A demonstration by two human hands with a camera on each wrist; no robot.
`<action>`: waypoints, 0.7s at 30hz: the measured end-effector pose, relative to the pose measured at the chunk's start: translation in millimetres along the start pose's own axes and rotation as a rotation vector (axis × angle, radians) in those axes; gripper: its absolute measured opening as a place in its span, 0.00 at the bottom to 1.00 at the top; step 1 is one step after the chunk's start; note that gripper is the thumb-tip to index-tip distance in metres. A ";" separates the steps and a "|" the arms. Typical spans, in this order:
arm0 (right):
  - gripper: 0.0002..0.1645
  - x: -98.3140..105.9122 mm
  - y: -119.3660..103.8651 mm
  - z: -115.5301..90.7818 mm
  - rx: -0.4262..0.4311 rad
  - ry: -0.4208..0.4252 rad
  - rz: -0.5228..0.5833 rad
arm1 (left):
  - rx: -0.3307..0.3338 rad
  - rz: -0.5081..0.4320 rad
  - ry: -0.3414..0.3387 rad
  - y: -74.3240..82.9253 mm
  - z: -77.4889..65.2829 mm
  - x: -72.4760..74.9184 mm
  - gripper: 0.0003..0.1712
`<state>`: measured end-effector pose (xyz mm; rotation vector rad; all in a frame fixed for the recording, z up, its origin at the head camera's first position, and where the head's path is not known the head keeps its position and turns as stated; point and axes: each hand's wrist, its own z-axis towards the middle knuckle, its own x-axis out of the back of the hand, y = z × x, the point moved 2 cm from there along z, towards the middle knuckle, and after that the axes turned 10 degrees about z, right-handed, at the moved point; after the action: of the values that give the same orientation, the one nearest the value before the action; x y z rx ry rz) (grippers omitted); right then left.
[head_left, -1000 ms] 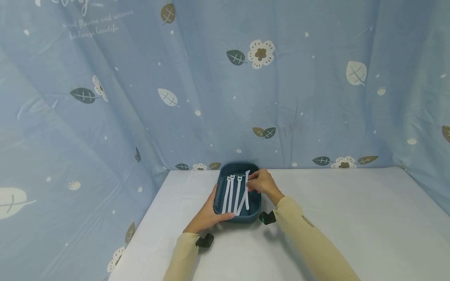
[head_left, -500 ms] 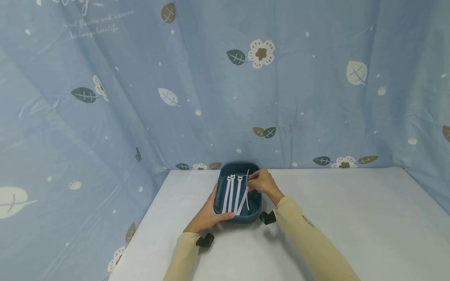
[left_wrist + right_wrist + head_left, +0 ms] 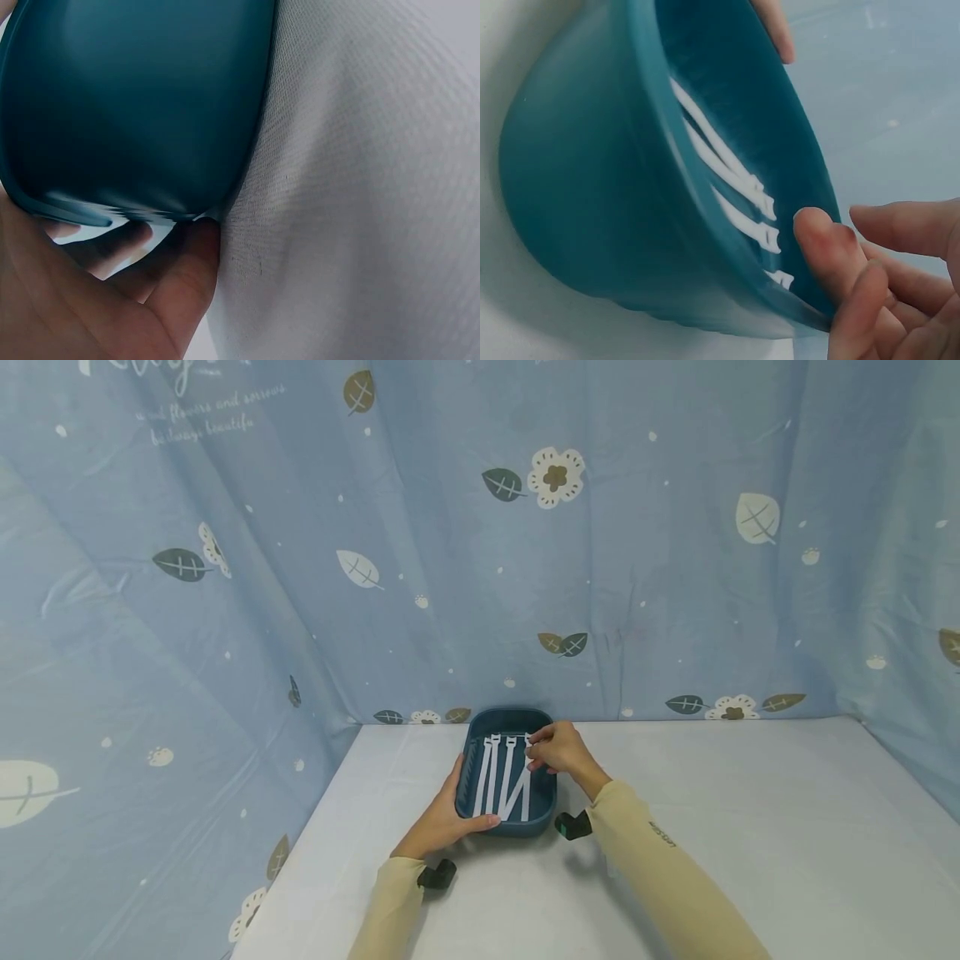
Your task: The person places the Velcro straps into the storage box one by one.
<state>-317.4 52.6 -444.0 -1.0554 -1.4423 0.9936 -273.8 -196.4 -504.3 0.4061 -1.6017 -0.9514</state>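
Note:
A dark teal plastic basket [image 3: 525,829] stands tilted toward me at the table's back edge. Several white cable ties with slotted heads lie lengthwise inside, such as the leftmost cable tie [image 3: 481,781]; another crosses at a slant. At the right lies one more cable tie [image 3: 525,802], its upper part hidden by my right hand [image 3: 557,749]. In the right wrist view, that hand's fingers [image 3: 821,244] are at the basket's rim with nothing between them. My left hand [image 3: 442,814] grips the basket's near left corner, thumb over the rim and fingers against the outer wall [image 3: 135,112].
A white cloth covers the table [image 3: 720,827], with a blue patterned curtain [image 3: 637,568] hanging behind and at the sides. Black camera mounts sit on both wrists, one at the left wrist [image 3: 437,874] and one at the right wrist [image 3: 573,825].
The rightmost cable tie, earlier held upright by my right hand and turned edge-on, has dropped lower in the basket and is let go. My left hand and the basket stay put.

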 end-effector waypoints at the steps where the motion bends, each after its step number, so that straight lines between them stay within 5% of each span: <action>1: 0.20 0.4 -0.2 -0.4 0.000 -0.001 0.006 | 0.000 0.002 0.001 -0.2 -0.1 -0.1 0.75; 21: 0.21 33.8 -11.9 -19.2 0.046 0.000 0.052 | 0.012 -0.008 -0.001 3.2 -1.3 0.0 0.75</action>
<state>-301.8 82.7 -421.6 -1.0645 -1.3915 1.0587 -271.9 -194.9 -501.8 0.4202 -1.6086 -0.9490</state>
